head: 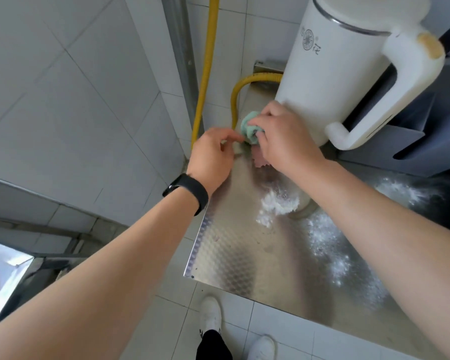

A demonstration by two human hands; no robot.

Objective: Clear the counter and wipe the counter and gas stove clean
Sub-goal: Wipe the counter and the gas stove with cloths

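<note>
Evidently the wiping is under way at the far left corner of the steel bench (244, 255). The right hand (283, 141) clenches a bunched green cloth (250, 128) and presses it down onto the bench top, just beside the base of a tall white jug (348, 74). Bunching the cloth gives a firm pad for getting into the tight gap between jug and wall, which is probably why it is held that way.

The left hand (213, 152), with a black band at its wrist, reaches in from the left with loosely curled fingers whose tips meet the edge of the cloth. I cannot tell whether it pinches the cloth or some small scrap, or only steadies it.

A pinkish scrap (260, 159) lies on the bench, partly under the right hand. Nearer, a heap of white powder (276, 206) sits by the right forearm, and more powder is scattered to the right. So most of the bench is not yet wiped.

A dark surface (447, 188) at the right edge is dusted as well. It may be the stove, but I cannot be sure.

A yellow hose (205, 74) runs down the tiled wall and curves in behind the jug. The jug stands on the bench, so the corner beneath it cannot be cleaned until it is lifted away.
</note>
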